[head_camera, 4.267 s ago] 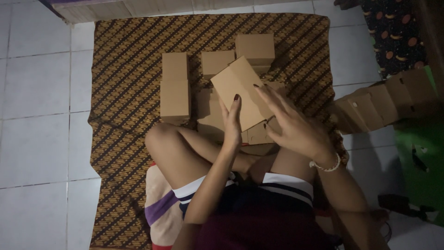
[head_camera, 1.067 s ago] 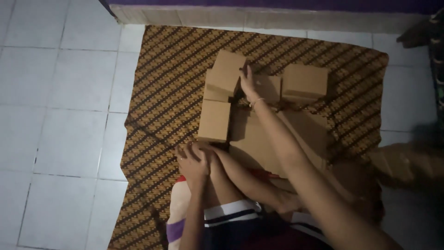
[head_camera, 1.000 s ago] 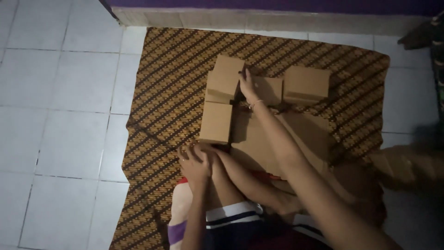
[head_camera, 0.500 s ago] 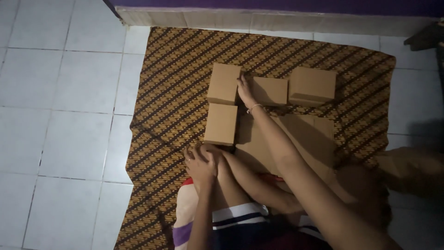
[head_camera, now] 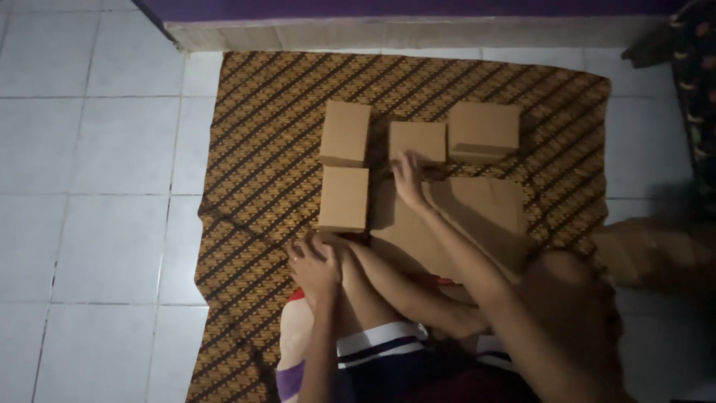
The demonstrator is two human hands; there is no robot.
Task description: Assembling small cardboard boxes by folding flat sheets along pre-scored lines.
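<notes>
My right hand (head_camera: 409, 177) reaches forward with fingers stretched out flat, the tips touching the near edge of the small closed brown cardboard box (head_camera: 418, 142) in the middle of the far row, on the brown patterned woven mat (head_camera: 261, 149). My left hand (head_camera: 317, 263) is cupped over my bent knee, holding nothing. Two more plain cardboard boxes (head_camera: 344, 166) lie end to end on the left (a wider one (head_camera: 483, 131) sits at the right), and a flat sheet of cardboard (head_camera: 477, 213) lies under my right forearm.

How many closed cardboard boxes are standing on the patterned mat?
4. One box at far left, one just nearer, one in the middle by the right hand, one at far right. Flat cardboard may hide more.
</notes>
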